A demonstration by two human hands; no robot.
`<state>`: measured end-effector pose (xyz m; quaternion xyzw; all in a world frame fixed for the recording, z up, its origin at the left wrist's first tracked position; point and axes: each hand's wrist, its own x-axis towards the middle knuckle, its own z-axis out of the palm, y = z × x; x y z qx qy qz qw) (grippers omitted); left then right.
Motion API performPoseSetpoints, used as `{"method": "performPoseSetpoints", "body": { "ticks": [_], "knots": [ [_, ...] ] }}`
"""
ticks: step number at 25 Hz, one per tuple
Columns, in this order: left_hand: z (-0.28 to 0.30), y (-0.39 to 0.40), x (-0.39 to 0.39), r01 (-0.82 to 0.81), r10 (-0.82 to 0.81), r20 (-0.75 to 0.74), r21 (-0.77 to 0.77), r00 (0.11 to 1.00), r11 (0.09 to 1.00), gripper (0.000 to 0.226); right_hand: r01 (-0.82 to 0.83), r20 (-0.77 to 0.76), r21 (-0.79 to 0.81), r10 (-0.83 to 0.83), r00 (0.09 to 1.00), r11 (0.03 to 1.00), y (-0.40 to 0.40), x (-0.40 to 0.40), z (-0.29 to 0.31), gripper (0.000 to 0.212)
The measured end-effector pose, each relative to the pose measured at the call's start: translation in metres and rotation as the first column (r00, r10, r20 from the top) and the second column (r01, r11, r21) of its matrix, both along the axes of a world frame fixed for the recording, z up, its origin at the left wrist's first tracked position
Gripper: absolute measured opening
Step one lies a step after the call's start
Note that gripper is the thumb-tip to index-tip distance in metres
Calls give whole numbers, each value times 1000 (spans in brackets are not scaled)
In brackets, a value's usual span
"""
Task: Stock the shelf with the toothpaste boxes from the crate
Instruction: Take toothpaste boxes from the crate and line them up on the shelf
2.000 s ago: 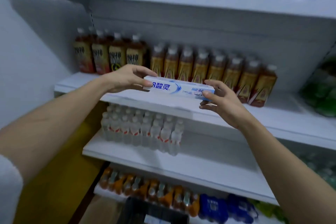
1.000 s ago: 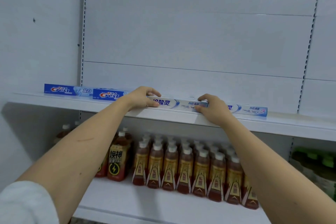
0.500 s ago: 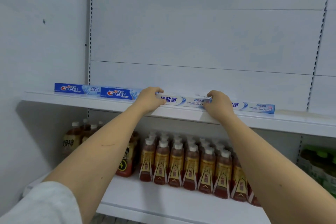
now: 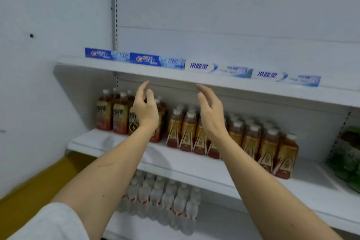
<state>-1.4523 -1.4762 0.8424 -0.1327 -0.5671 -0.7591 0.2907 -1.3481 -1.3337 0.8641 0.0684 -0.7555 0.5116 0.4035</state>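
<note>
Toothpaste box three [image 4: 216, 68], the white one both hands were pressing into line half a second ago, now sits on its own on the top shelf [image 4: 194, 81], and both grips have let go. The left hand [image 4: 145, 110] and right hand [image 4: 211, 112] hang below the shelf edge with fingers spread and palms turned toward each other, holding nothing, clear of the box and in front of the bottles [image 4: 251, 142] on the shelf beneath. A second ago the hands were up at the shelf lip closed on the box ends; now they have dropped away from it. Outward from there, the row reads left to right: two blue boxes [image 4: 134, 58] end to end, then the newly placed white box touching the second blue one, then another white box [image 4: 285, 79] just beside it, all lying flat along the front edge. Bare shelf runs on to the right of the last box. By my judgement this placement is finished and the hands are free to go back for the next box; the crate is out of view, so how many remain cannot be told.
</note>
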Motion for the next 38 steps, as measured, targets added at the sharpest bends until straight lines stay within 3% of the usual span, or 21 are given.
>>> {"method": "performPoseSetpoints", "body": {
  "ticks": [5, 9, 13, 15, 20, 23, 27, 29, 32, 34, 38],
  "knots": [
    [-88, -44, -2, 124, -72, 320, -145, 945, 982, 36, -131, 273, -158, 171, 947, 979, -31, -8, -95, 42],
    [-170, -72, 4, 247, -95, 612, -169, 785, 954, 48, -117, 446, -321, 259, 857, 940, -56, -1, -182, 45],
    [-265, -80, 36, 310, -115, 752, -123, 649, 943, 72, -47, 594, -388, 289, 750, 921, -73, 9, -266, 47],
    [-311, -82, 47, 327, -98, 822, -112, 560, 938, 69, -9, 659, -399, 294, 692, 917, -77, 14, -302, 49],
    [-400, -74, 68, 418, -108, 907, -81, 408, 905, 59, 54, 759, -437, 335, 558, 898, -82, 29, -404, 50],
    [-474, -74, 87, 384, -149, 968, 62, 201, 921, 63, 159, 803, -496, 380, 460, 854, -80, 47, -472, 49],
    [-583, -70, 118, 435, -82, 996, 54, 46, 899, 30, 344, 834, -545, 451, 318, 765, -75, 75, -589, 53],
    [-655, -69, 134, 437, -60, 998, 58, -9, 898, 29, 441, 823, -566, 506, 258, 696, -78, 90, -652, 59],
    [-776, -72, 158, 486, -60, 994, 98, -94, 868, 31, 504, 848, -515, 500, 178, 694, -77, 109, -765, 79],
    [-835, -72, 160, 537, -8, 995, 60, -98, 842, 43, 531, 839, -516, 522, 153, 672, -72, 114, -834, 73],
    [-933, -63, 142, 609, 39, 992, 42, -119, 792, 45, 561, 873, -434, 482, 69, 705, -51, 101, -935, 63]
  ]
}}
